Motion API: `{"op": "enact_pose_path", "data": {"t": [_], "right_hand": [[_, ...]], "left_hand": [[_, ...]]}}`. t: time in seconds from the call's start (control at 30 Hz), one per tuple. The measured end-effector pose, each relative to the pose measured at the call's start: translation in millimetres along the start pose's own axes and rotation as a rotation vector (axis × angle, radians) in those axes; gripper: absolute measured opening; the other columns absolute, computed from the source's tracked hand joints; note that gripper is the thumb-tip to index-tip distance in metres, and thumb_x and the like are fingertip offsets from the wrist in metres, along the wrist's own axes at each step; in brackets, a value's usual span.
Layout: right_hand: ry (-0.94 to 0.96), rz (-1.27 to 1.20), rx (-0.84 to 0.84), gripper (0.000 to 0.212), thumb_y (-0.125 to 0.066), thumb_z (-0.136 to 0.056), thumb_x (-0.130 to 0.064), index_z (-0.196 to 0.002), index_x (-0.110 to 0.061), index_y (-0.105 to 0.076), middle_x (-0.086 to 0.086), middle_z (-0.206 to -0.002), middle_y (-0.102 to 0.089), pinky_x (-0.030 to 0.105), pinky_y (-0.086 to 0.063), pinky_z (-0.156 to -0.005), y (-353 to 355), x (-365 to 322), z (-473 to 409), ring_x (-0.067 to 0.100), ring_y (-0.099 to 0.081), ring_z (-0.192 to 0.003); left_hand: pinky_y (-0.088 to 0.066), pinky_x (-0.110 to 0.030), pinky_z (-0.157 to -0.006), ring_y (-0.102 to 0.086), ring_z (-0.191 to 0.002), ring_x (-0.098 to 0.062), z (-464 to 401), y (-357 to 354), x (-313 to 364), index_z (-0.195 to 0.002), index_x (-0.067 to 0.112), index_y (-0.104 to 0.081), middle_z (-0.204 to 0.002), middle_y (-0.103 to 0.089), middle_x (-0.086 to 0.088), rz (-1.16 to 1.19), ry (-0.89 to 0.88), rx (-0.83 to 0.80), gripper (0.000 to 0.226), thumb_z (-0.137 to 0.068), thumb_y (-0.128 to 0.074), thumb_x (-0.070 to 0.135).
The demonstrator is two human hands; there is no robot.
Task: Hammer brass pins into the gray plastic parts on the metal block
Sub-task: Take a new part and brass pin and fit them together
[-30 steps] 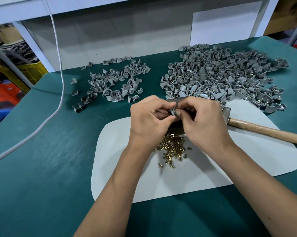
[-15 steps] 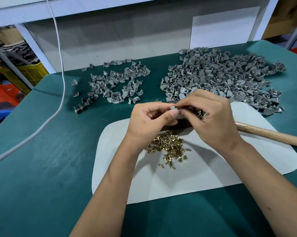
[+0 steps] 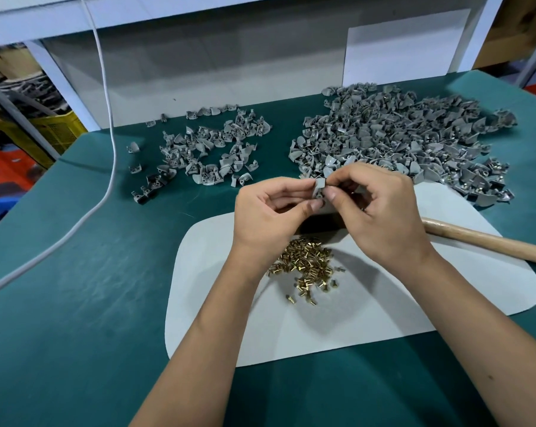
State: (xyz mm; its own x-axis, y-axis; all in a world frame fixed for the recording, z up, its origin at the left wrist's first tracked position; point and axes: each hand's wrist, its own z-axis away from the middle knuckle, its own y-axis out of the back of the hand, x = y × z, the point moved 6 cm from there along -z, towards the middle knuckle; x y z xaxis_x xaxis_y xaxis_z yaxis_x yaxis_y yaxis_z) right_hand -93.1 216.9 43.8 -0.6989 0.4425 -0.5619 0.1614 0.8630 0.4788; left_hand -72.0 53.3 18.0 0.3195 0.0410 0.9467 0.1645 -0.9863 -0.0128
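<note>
At the centre of the frame, a person's left hand [image 3: 271, 211] and right hand [image 3: 381, 208] meet over a white mat [image 3: 368, 315], both pinching one gray plastic part [image 3: 319, 187] between thumb and curled fingertips. Whether a pin sits in it is too small to tell. The dark metal block [image 3: 317, 222] lies mostly hidden beneath the hands. A hammer's wooden handle [image 3: 488, 243] juts out from behind the right wrist, its head concealed and its end cut off at the right edge. Loose brass pins [image 3: 307, 266] lie heaped just below the hands. On the green table [image 3: 75, 303], a large pile of gray parts [image 3: 399, 140] fills the upper right; a smaller pile [image 3: 211, 149] sits upper left, beside a white cable [image 3: 109, 149].
</note>
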Motion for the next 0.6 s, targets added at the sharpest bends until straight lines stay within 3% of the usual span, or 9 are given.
{"op": "enact_pose_path", "data": {"t": [0.17, 0.27, 0.6], "right_hand": [[-0.045, -0.013, 0.024, 0.006, -0.070, -0.090, -0.008, -0.090, -0.014, -0.072, -0.009, -0.080, -0.067, 0.011, -0.043, -0.072, -2, -2, 1, -0.003, -0.061, -0.077], [-0.060, -0.018, 0.039, 0.006, -0.068, -0.090, -0.010, -0.089, -0.015, -0.072, -0.007, -0.079, -0.069, 0.014, -0.046, -0.069, 1, -2, 0, 0.002, -0.062, -0.074], [-0.187, -0.069, 0.051, 0.010, -0.072, -0.088, -0.007, -0.086, -0.016, -0.074, -0.006, -0.076, -0.070, 0.030, -0.054, -0.068, 2, 2, 3, 0.010, -0.065, -0.071]], "left_hand": [[-0.061, -0.037, -0.087, -0.074, -0.084, -0.022, 2, -2, 0, -0.097, 0.003, -0.076, -0.091, -0.077, -0.017, 0.005, -0.016, 0.097, 0.028, -0.075, -0.082, -0.013], [-0.063, -0.043, -0.086, -0.075, -0.085, -0.027, 5, -8, 1, -0.097, 0.001, -0.076, -0.092, -0.077, -0.020, 0.064, -0.004, 0.077, 0.022, -0.080, -0.078, -0.013], [-0.061, -0.045, -0.087, -0.073, -0.085, -0.028, 7, -14, -5, -0.096, -0.005, -0.075, -0.094, -0.076, -0.025, 0.103, 0.027, 0.072, 0.019, -0.080, -0.075, -0.016]]}}
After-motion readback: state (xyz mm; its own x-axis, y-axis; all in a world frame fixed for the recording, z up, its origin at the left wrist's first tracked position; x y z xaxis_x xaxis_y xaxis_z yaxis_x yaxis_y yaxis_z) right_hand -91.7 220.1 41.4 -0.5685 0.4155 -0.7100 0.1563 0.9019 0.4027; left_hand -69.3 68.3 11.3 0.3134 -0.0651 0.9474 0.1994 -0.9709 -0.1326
